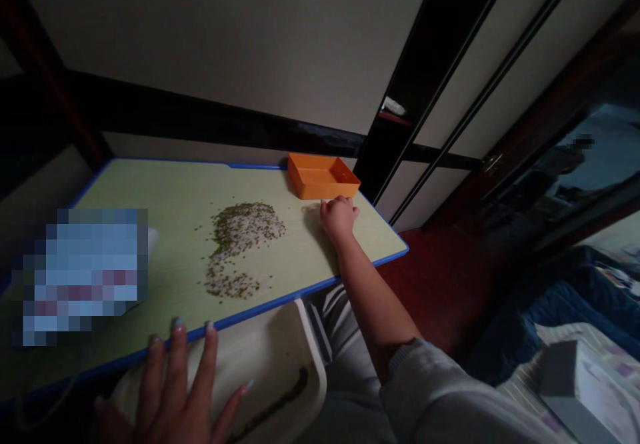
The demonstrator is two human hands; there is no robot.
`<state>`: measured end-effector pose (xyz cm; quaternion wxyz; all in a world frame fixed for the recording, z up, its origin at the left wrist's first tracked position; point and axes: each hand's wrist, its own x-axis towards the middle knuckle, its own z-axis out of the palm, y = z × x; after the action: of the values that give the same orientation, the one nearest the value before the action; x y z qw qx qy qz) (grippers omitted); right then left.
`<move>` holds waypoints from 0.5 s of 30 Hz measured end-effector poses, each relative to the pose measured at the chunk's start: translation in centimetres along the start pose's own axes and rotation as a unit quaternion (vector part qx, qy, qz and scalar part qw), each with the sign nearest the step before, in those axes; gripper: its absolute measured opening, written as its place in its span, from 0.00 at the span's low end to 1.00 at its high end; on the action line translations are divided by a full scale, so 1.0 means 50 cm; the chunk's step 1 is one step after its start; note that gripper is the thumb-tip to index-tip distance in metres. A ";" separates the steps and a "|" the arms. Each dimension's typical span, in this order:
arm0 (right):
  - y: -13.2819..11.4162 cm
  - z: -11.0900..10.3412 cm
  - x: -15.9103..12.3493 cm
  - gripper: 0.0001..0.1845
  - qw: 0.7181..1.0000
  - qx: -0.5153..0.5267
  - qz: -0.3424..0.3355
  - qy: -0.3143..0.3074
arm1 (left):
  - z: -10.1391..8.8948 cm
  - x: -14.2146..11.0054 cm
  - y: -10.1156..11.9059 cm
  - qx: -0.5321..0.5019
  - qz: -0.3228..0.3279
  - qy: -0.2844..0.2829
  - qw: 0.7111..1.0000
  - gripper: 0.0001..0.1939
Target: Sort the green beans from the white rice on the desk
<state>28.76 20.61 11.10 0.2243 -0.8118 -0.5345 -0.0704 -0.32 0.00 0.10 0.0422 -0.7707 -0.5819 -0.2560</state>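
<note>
**Scattered Grains Flanked by Two Hands at Blue-Edged Surface**

A loose patch of small green and pale grains (245, 227) is seen scattered across the middle of a pale green surface (160, 187) edged in blue. To its right, the right hand (340, 217) is held with fingers curled, just in front of an orange box (323, 189) placed at the far edge; whether anything is pinched cannot be told in the dim light. The left hand (175, 391), fingers spread wide, is held over a cream tray (280, 331) set below the near edge, where a dark line of grains (280, 401) is gathered. A light-blue item (93, 251), obscured by pixelation, is positioned at left. The scene is backed by pale panels (240, 44); a grey box (560, 377) is shown at lower right.
</note>
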 end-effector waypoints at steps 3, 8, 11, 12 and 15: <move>-0.001 0.000 -0.002 0.19 0.999 -0.035 -0.004 -0.002 | -0.014 0.002 0.006 0.035 0.002 -0.043 0.998 0.38; 0.000 -0.008 -0.015 0.20 0.998 0.026 -0.054 0.034 | -0.020 0.002 0.014 0.052 -0.015 -0.040 0.998 0.36; -0.013 -0.012 -0.036 0.20 0.980 0.128 -0.152 0.014 | -0.015 -0.001 0.017 0.063 -0.001 -0.010 0.998 0.37; -0.020 -0.014 -0.047 0.20 0.969 0.164 -0.187 -0.001 | -0.013 -0.002 0.018 0.069 -0.002 -0.007 0.998 0.36; -0.044 -0.024 -0.089 0.22 0.915 0.271 -0.290 -0.070 | -0.008 -0.005 0.018 0.083 -0.008 -0.005 0.997 0.34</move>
<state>25.04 17.09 11.22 0.3678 -0.5317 -0.7595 0.0723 0.34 -0.64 0.53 0.1007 -0.7611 -0.6077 -0.2034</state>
